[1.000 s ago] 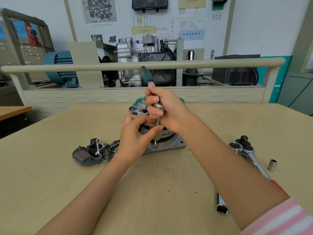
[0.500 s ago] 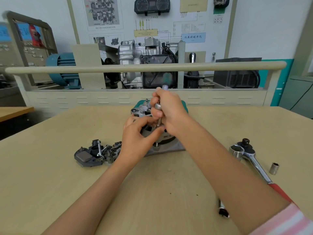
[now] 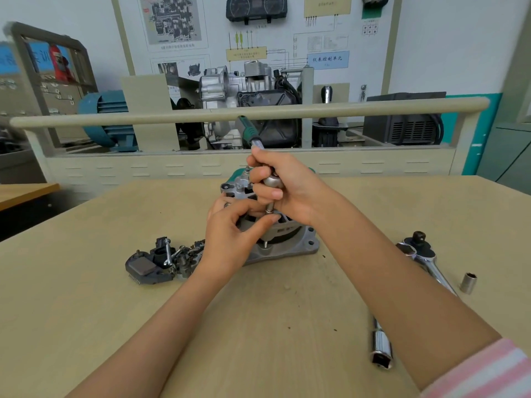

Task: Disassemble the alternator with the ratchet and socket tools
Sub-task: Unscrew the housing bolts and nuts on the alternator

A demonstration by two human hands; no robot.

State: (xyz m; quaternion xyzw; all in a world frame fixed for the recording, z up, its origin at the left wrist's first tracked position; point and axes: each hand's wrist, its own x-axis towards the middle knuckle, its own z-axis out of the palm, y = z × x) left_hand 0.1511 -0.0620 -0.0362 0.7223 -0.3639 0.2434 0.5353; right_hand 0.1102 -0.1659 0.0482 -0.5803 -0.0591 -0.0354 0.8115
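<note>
Workshop table [image 3: 86, 311] carries the alternator [image 3: 283, 239] upright beneath both hands, left hand [image 3: 230, 234] pinching the socket [image 3: 269, 209] to steady it on a through-bolt, right hand [image 3: 283, 186] gripping the ratchet [image 3: 249, 133] head to turn it.

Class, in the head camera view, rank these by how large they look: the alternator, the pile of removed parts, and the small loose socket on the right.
1. alternator, though hands cover part of it
2. pile of removed parts
3. small loose socket
</note>
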